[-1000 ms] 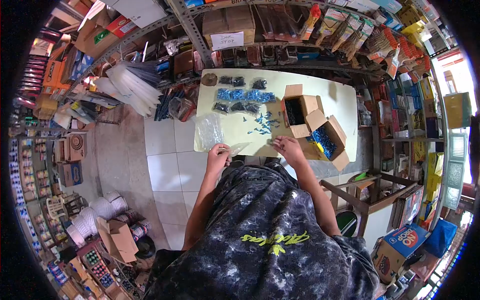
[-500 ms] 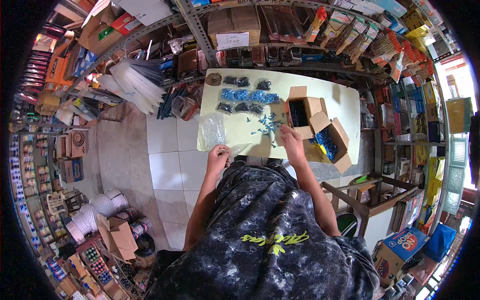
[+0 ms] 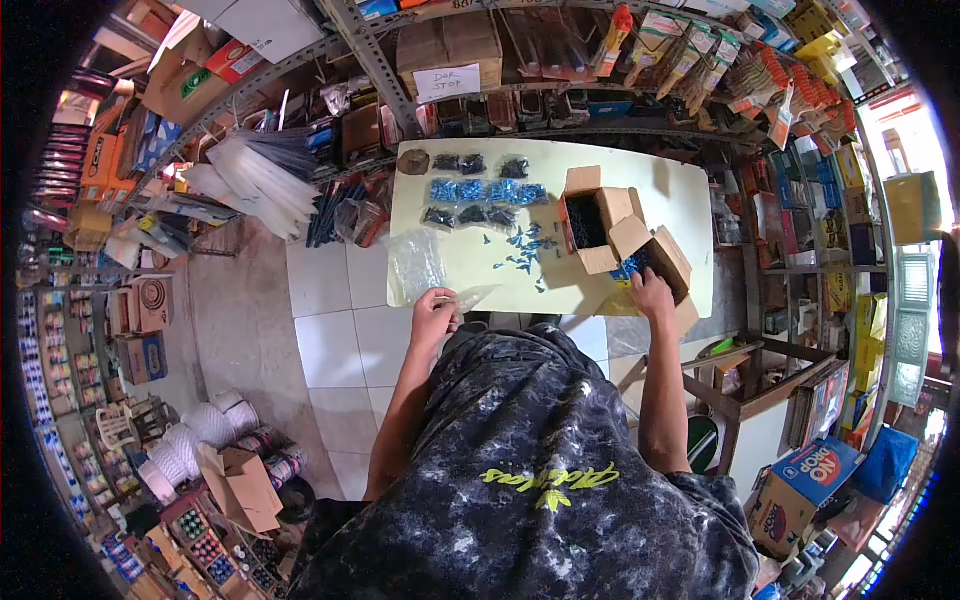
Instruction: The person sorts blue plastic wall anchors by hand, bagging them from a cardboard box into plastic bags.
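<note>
My left hand (image 3: pixel 433 318) is closed at the front edge of the pale table (image 3: pixel 590 155), holding a clear plastic bag (image 3: pixel 478 297). My right hand (image 3: pixel 653 294) reaches into an open cardboard box (image 3: pixel 672 262) of small blue pieces (image 3: pixel 628 267), its fingertips hidden there. Loose blue pieces (image 3: pixel 525 246), perhaps wall plugs, lie scattered between the hands. Beside that box stands another open carton (image 3: pixel 602 258) with dark small pieces (image 3: pixel 587 220). Flat clear bags (image 3: pixel 417 262) lie at the table's left.
Filled packets stand in rows at the back: blue packets (image 3: pixel 487 191) between dark packets (image 3: pixel 470 215) and more dark ones. A brown round object (image 3: pixel 413 162) sits at the far left corner. Loaded shelves (image 3: pixel 550 90) rise behind; a wooden frame (image 3: pixel 740 405) stands at right.
My right hand has moved right, from beside the scattered blue pieces into the box of blue pieces. My left hand stays at the front edge with the clear bag.
</note>
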The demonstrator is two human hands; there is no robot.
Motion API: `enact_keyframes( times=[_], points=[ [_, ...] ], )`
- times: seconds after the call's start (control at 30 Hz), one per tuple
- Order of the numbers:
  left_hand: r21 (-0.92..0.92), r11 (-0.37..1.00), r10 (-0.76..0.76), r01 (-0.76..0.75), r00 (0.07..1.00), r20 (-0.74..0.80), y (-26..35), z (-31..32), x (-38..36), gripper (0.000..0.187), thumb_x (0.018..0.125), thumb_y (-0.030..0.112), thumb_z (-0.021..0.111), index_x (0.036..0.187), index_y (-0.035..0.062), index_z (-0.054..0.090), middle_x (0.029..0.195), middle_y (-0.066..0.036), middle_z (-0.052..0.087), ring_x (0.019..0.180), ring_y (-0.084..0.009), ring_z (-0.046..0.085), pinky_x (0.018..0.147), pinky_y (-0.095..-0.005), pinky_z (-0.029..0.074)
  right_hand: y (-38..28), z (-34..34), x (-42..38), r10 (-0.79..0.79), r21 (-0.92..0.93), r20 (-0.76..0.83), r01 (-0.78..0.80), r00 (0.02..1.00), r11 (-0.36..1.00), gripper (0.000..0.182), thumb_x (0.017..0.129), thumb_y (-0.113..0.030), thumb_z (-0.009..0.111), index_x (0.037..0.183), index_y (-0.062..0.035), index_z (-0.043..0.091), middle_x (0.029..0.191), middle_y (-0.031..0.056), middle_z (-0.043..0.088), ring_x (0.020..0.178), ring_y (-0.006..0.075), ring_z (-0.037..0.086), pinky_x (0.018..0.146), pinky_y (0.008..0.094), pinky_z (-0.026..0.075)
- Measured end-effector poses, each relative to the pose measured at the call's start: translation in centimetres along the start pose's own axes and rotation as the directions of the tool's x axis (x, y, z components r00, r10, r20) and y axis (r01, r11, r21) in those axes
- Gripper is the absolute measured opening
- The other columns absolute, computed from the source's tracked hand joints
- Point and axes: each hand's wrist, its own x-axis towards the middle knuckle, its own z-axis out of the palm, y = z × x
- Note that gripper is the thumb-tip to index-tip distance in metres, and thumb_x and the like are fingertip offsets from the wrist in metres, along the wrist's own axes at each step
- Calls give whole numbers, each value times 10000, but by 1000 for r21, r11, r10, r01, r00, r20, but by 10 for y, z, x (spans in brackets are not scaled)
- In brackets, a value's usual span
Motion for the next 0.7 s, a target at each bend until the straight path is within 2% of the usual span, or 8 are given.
enact_keyframes(
  times=[0.1, 0.23, 0.3, 0.33, 0.43, 0.5, 0.63, 0.7],
  points=[
    [9, 1000, 4, -5, 1000, 7, -1, 3, -1, 147, 897, 63, 618, 1038, 73, 581, 820, -38, 586, 592, -92, 550, 486, -231, 459, -4, -13, 9, 18, -43, 136, -12, 991, 999, 602, 836, -395, 572, 1292, -2, 546, 1145, 314, 609, 1107, 413, 589, 969, 467, 457],
    [6, 1000, 0, 0, 1000, 6, 5, 5, -5, 143, 897, 69, 623, 1033, 74, 579, 802, -33, 583, 592, -91, 550, 488, -229, 455, -13, -25, 13, -42, -77, 109, 50, 993, 996, 557, 817, -389, 595, 1206, 9, 606, 1084, 316, 629, 1066, 414, 610, 947, 466, 475],
    [-4, 1000, -2, 2, 1000, 3, 5, 7, -5, 143, 897, 71, 623, 1033, 72, 578, 801, -33, 581, 592, -92, 550, 487, -229, 452, -15, -25, 17, -99, -106, 129, 113, 987, 988, 502, 780, -367, 638, 1063, 48, 654, 1011, 304, 648, 995, 400, 644, 856, 466, 512],
    [-10, 1000, -6, 6, 1000, -1, 5, 7, -6, 143, 897, 72, 624, 1032, 71, 578, 801, -33, 580, 592, -92, 550, 486, -229, 450, -15, -24, 18, -104, -108, 130, 118, 986, 987, 502, 780, -367, 638, 1063, 48, 654, 1011, 304, 648, 995, 400, 644, 856, 466, 512],
    [-14, 1000, 4, -4, 1000, 0, 3, 7, -6, 144, 896, 73, 623, 1033, 70, 577, 803, -32, 579, 590, -93, 548, 484, -230, 445, -13, -20, 24, -38, -86, 145, 51, 989, 995, 416, 769, -347, 621, 974, 7, 696, 1014, 300, 635, 1015, 408, 628, 869, 471, 514],
    [-30, 1000, 7, -7, 1000, -11, 4, 10, -7, 128, 883, 48, 609, 1007, 59, 579, 793, -45, 584, 575, -95, 549, 462, -232, 439, -9, -16, 31, 8, -77, 282, 14, 959, 997, 367, 759, -306, 625, 958, -7, 701, 1016, 282, 641, 1023, 410, 624, 862, 466, 518],
    [-64, 998, 3, -5, 1000, -31, 10, 14, -12, 100, 880, 33, 601, 977, 45, 582, 761, -50, 578, 555, -95, 543, 446, -232, 429, 5, -7, 37, -62, -13, 187, 65, 981, 998, 339, 745, -284, 639, 921, -3, 706, 984, 275, 653, 1002, 417, 627, 858, 469, 515],
    [-73, 997, 9, -12, 999, -41, 16, 15, -16, 96, 883, 35, 602, 976, 44, 581, 755, -47, 574, 554, -94, 541, 446, -231, 425, 8, -7, 35, -184, 46, 130, 180, 974, 983, 300, 754, -267, 684, 895, -3, 705, 916, 261, 670, 904, 395, 665, 796, 443, 529]
  ],
)
